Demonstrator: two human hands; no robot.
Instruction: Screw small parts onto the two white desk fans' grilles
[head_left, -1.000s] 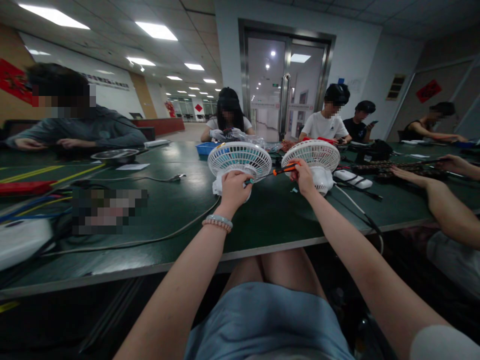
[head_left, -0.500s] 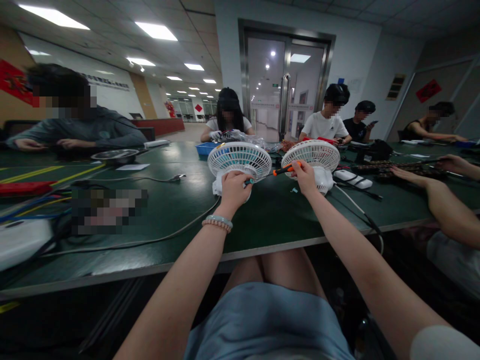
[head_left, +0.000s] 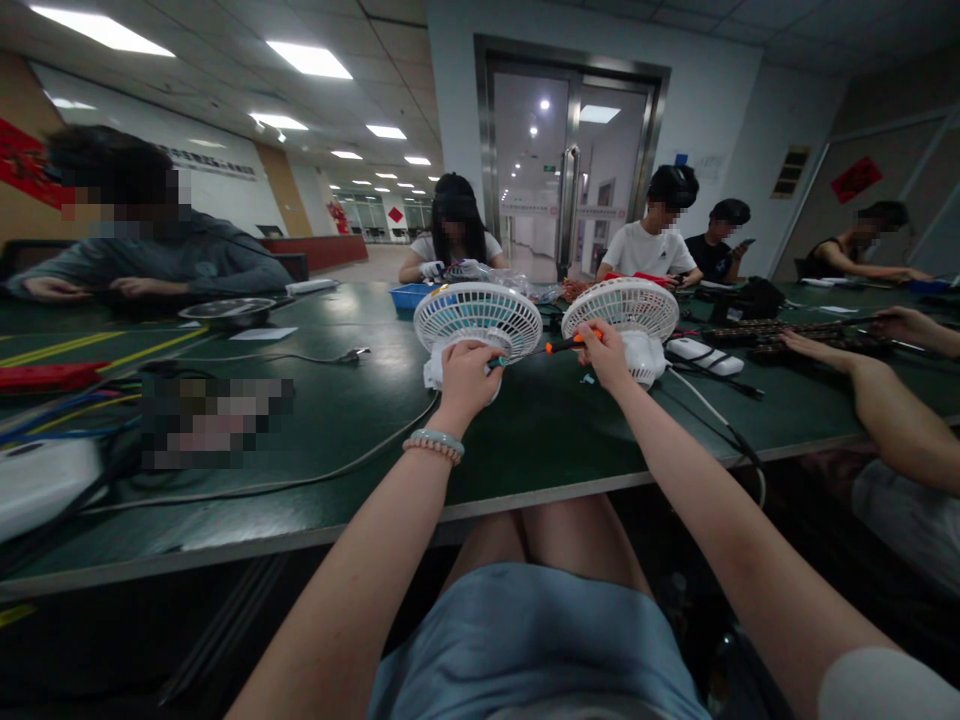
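Two white desk fans stand side by side on the table, cages tilted upward. My left hand (head_left: 466, 378) is closed around the back of the left fan (head_left: 480, 305), just below its cage. A small teal piece (head_left: 496, 364) shows at its fingertips; I cannot make out what it is. In my right hand (head_left: 607, 360) is an orange and black screwdriver (head_left: 564, 345), its shaft pointing left at the left fan. The tip is too small to make out. Behind my right hand is the right fan (head_left: 626, 303).
A grey cable (head_left: 330, 468) with a plug crosses the green table (head_left: 360, 420). Left lie a metal bowl (head_left: 227, 311) and a white device (head_left: 46, 485). A blue bin (head_left: 412, 297) stands behind the fans. A co-worker's hands (head_left: 825, 350) are at the right; other people sit opposite.
The screwdriver's handle looks slightly turned in my right hand. Both hands and both fans stay in nearly the same places.
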